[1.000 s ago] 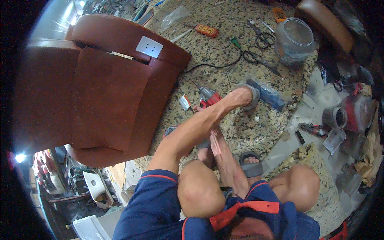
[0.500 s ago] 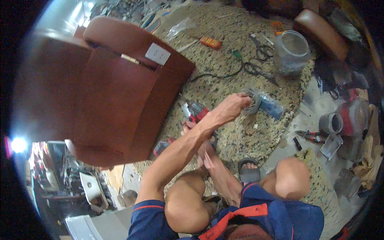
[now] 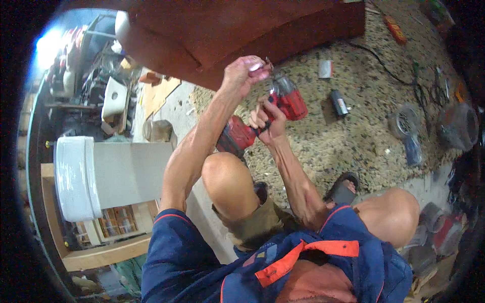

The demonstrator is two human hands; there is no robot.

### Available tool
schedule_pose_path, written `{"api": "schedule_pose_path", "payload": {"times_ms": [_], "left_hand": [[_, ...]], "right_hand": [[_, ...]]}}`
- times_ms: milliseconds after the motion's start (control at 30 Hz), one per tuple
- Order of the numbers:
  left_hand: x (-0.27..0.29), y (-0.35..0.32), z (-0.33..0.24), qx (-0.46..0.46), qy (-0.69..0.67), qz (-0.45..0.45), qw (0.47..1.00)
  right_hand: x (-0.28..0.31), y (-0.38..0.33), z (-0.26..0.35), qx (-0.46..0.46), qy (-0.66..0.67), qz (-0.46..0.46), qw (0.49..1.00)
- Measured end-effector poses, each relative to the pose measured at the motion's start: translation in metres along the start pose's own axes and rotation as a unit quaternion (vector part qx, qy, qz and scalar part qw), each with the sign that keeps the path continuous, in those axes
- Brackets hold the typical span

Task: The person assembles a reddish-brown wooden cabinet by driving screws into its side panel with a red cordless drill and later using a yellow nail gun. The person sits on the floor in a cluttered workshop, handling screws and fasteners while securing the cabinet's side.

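My right hand [image 3: 269, 121] is wrapped around the grip of a red and black cordless drill [image 3: 294, 102]. The drill's front end points up toward the brown upholstered furniture piece [image 3: 283, 35]. Close by that front end, my left hand [image 3: 245, 74] is closed with its fingers pinched together. A small dark bit shows at its fingertips, too small and blurred to name. Both hands are just in front of the furniture's lower edge.
A speckled carpet [image 3: 328, 156] lies under the work. On it are a dark cylinder [image 3: 339, 103], a small white-and-red box [image 3: 326, 69], a round container of small metal parts [image 3: 405, 121], a blue packet [image 3: 413, 150] and a clear jar [image 3: 457, 129]. A white-topped stool [image 3: 76, 177] stands left.
My left hand has come back from the round container on the right to the drill's front end. My arms are no longer crossed. The view has shifted, putting the furniture at the top.
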State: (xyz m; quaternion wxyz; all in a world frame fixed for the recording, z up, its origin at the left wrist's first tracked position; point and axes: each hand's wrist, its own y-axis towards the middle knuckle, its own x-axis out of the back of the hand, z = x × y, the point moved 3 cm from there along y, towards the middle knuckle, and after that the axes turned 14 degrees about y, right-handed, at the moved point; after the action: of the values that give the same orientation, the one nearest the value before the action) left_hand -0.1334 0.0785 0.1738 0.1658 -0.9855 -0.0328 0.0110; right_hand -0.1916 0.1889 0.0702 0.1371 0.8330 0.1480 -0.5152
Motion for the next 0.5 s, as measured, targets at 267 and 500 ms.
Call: {"api": "schedule_pose_path", "payload": {"times_ms": [267,500], "left_hand": [[0.181,0.002,0.125,0.07,-0.051,-0.08,0.993],[0.277,0.028,0.178,0.099,-0.066,-0.03,0.992]], "right_hand": [[0.121,-0.017,-0.105,-0.048,-0.051,-0.207,0.976],[0.184,0.009,-0.159,-0.032,-0.07,-0.278,0.957]]}}
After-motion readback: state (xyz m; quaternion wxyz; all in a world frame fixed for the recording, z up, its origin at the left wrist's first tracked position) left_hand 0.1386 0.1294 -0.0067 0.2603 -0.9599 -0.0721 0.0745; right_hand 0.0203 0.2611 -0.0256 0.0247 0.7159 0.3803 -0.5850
